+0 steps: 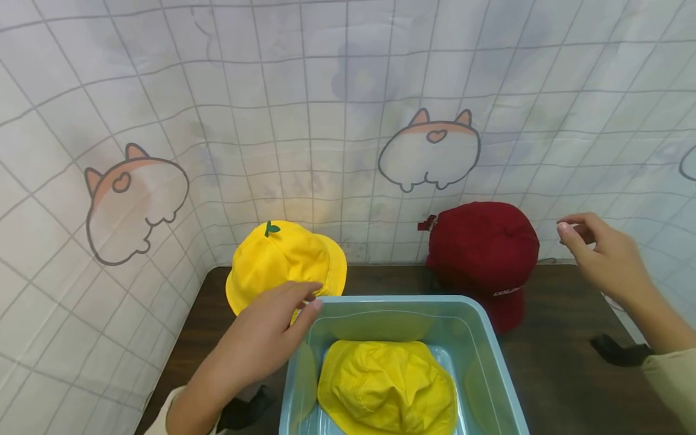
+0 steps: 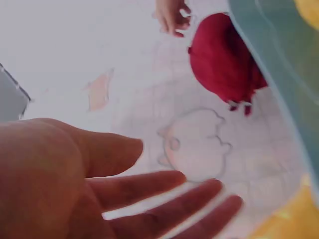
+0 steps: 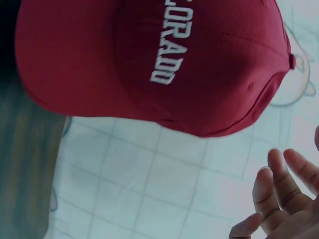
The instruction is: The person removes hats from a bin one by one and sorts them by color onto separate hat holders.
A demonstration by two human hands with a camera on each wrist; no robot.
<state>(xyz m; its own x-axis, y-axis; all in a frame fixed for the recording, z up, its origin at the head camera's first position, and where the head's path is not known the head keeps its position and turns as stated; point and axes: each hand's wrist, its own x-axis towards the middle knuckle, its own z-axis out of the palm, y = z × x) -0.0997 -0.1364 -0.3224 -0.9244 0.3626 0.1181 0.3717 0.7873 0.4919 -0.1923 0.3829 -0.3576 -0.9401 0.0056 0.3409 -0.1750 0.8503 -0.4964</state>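
A yellow bucket hat point(image 1: 388, 386) lies crumpled inside the light blue plastic bin point(image 1: 478, 338). Behind the bin's left corner stands a second yellow hat point(image 1: 283, 254) with a small green sprout on top. My left hand point(image 1: 266, 332) hovers over the bin's left rim, in front of that hat; its fingers are spread loosely and empty in the left wrist view. To the back right sits a dark red baseball cap point(image 1: 484, 248) with white lettering, which the right wrist view shows close up. Beside it, apart from the cap, my right hand point(image 1: 609, 254) is raised with relaxed, empty fingers.
The dark wooden table point(image 1: 565, 374) runs under the bin and hats. A white gridded cloth point(image 1: 304, 121) with cartoon corgi prints hangs right behind the table and along the left side. Black straps point(image 1: 620, 350) show at both wrists.
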